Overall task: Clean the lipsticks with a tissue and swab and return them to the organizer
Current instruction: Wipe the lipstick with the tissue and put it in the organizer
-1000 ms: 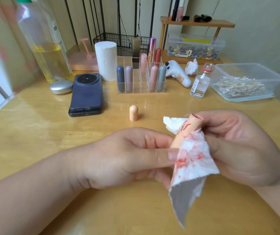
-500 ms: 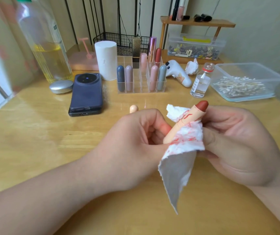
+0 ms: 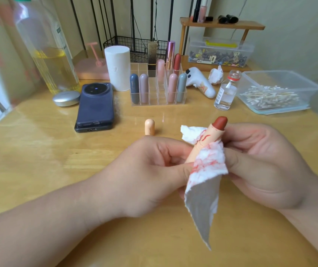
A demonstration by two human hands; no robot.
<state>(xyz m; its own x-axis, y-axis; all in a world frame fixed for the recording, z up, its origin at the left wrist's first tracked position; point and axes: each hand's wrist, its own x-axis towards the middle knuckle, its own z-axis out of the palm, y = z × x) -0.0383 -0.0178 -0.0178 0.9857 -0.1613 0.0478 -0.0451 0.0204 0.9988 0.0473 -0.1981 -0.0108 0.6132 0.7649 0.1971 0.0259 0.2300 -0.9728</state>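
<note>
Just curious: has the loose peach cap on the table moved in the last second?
No. The peach cap stands where it did, just right of the phones.

Peach, brick-red, white on yellow wood.
Open lipstick (image 3: 205,140) peach w/ red squiggles, bullet (image 3: 219,123) brick-red; tissue (image 3: 207,166) white w/ red smears; cap (image 3: 149,127) peach; table (image 3: 38,151) yellow, wood-grained.

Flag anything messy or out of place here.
The peach lipstick barrel carries red smears, the tissue round it is stained red, and a peach cap stands alone on the table, outside the organizer.
</note>
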